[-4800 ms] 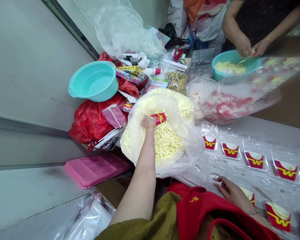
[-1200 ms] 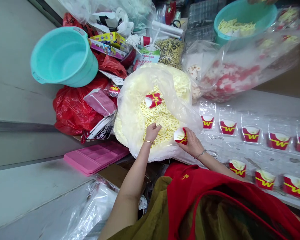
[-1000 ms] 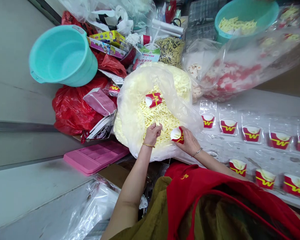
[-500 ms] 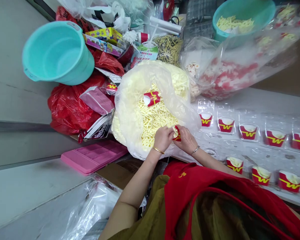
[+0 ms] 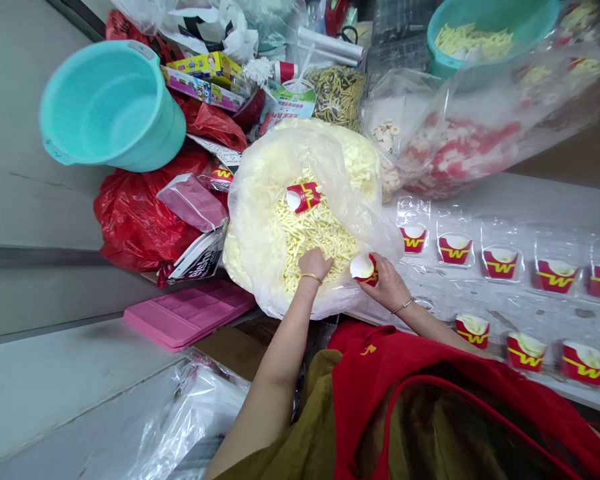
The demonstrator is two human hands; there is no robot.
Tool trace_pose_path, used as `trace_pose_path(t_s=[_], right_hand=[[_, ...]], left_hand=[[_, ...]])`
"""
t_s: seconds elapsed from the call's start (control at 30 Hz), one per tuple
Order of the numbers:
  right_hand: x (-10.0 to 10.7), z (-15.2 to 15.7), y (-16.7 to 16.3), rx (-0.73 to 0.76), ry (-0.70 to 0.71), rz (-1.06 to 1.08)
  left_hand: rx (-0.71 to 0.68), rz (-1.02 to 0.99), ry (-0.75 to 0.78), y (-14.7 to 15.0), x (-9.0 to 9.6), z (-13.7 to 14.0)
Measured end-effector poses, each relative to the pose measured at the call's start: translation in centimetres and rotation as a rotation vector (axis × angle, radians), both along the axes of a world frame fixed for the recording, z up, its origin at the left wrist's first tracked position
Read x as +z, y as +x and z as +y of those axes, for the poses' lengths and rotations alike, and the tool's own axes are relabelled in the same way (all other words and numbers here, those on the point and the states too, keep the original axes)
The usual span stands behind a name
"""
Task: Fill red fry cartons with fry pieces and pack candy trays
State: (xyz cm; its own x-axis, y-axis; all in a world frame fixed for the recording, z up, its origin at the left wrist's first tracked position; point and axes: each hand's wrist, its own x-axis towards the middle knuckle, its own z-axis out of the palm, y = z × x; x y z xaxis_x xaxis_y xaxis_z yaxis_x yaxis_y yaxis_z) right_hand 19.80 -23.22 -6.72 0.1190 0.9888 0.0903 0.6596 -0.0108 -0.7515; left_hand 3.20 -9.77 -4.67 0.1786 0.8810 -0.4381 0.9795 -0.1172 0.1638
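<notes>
My left hand (image 5: 316, 265) is down among pale yellow, French-fry-shaped pieces (image 5: 307, 230) inside a big translucent plastic bag (image 5: 255, 180). Its fingers are curled into the pieces and their tips are hidden, so what they grip does not show. At the bag's right edge, my right hand (image 5: 391, 288) is wrapped round a red fry carton (image 5: 373, 270) with a yellow zigzag mark, its white opening tilted toward the left hand. Another such carton (image 5: 307, 197) lies on top of the pieces in the bag.
Rows of clear packs with red cartons (image 5: 455, 249) line the white table at right. A turquoise tub (image 5: 173, 127) stands at upper left above red plastic bags (image 5: 140, 220). A second tub (image 5: 443, 63) holds more pieces. A pink tray (image 5: 190, 317) lies at left.
My hands, together at the carton before, have moved apart. The left went left and into the pieces; the right shifted slightly right with the carton, whose opening now shows.
</notes>
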Motion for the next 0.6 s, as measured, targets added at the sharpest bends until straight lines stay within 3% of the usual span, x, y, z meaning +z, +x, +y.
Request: trace_pose_path(t_s=[0.07, 0.17, 0.27, 0.37, 0.43, 0.5, 0.6], right_hand=[[0.1, 0.0, 0.0, 0.002, -0.007, -0.001], [0.2, 0.0, 0.0, -0.006, -0.022, -0.001], [0.4, 0.3, -0.1, -0.012, -0.024, 0.007], [0.7, 0.8, -0.5, 0.004, -0.014, 0.018], [0.9, 1.1, -0.9, 0.023, -0.010, 0.027], [1.1, 1.3, -1.2, 0.037, -0.008, 0.028], [1.2, 1.3, -1.4, 0.043, -0.008, 0.013]], left_hand=[[-0.020, 0.026, -0.008, 0.2, -1.4, 0.2], [0.056, -0.118, 0.024, -0.1, -2.1, 0.3], [0.235, -0.480, -0.039, -1.3, -1.1, 0.7], [0.409, -0.895, -0.234, -2.4, 0.5, 0.9], [0.492, -1.055, -0.339, -2.7, 1.3, 0.9], [0.543, -1.099, -0.382, -2.9, 1.4, 0.7], [0.586, -1.008, -0.327, -3.1, 0.7, 0.4]])
